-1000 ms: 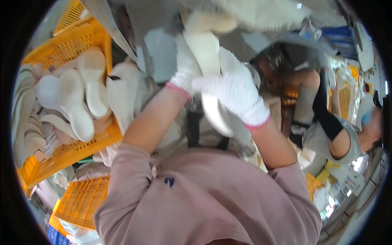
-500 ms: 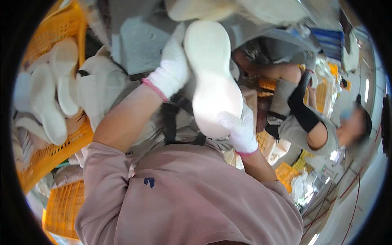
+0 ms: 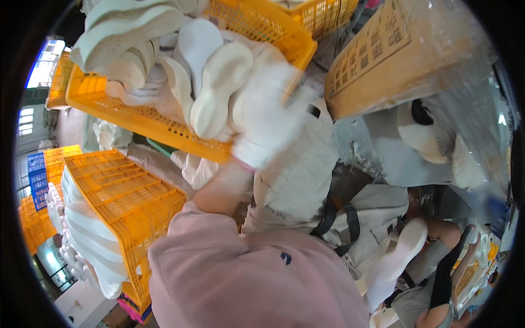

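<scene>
My left hand (image 3: 260, 126), in a white glove with a pink cuff, is over the right end of a yellow basket (image 3: 164, 128) full of shoe soles. Motion smears its fingers, so I cannot see whether it grips anything. Nearest to it is a cream sole (image 3: 219, 90), lying among others. At the lower right, a white shoe sole (image 3: 411, 240) is tilted beside my body. My right hand (image 3: 380, 287) appears as a white shape around its lower end, the fingers hardly distinguishable from the sole.
A second yellow crate (image 3: 126, 202) with stacked white soles stands at the left. A plastic-wrapped cardboard box (image 3: 372, 60) is at the upper right, above a grey surface (image 3: 355, 142). Beige cloth (image 3: 295, 175) hangs before me. A co-worker (image 3: 421, 295) sits at the lower right.
The view has swung left toward the baskets. My left hand has let go of the sole and reached over the yellow basket. The sole is now at the lower right with my right hand.
</scene>
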The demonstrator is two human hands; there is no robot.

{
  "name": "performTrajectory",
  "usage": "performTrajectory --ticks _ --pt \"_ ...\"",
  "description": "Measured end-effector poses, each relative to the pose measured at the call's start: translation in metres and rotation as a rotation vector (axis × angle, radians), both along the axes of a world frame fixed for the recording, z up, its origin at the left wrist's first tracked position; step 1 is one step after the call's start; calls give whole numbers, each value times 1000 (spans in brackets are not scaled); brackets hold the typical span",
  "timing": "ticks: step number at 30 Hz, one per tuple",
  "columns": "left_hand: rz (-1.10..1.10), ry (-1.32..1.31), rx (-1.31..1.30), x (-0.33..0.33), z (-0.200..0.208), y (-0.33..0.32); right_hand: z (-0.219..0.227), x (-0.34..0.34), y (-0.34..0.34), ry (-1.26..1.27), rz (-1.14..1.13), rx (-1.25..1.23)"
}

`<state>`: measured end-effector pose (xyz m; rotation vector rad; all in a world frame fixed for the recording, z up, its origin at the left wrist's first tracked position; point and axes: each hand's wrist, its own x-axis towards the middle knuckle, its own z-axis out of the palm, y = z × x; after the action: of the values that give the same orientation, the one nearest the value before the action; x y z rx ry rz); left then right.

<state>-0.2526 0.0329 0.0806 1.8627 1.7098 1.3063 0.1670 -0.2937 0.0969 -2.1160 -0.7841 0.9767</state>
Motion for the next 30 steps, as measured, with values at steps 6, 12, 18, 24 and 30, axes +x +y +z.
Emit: performTrajectory --ticks 6,12,18,24,30 --pt "307 628 -237 -147 -17 47 -14 13 -27 -694 307 -531" --pt "-314 -834 -366 -61 114 -41 9 -38 55 -103 345 165" --pt "-1143 146 225 124 81 -134 28 -53 92 426 211 347" --pt "-619 -1104 -1150 224 -25 -98 55 -51 64 5 -171 358" --pt "-606 -1460 -823 330 -34 -63 53 -57 92 -257 -158 309"
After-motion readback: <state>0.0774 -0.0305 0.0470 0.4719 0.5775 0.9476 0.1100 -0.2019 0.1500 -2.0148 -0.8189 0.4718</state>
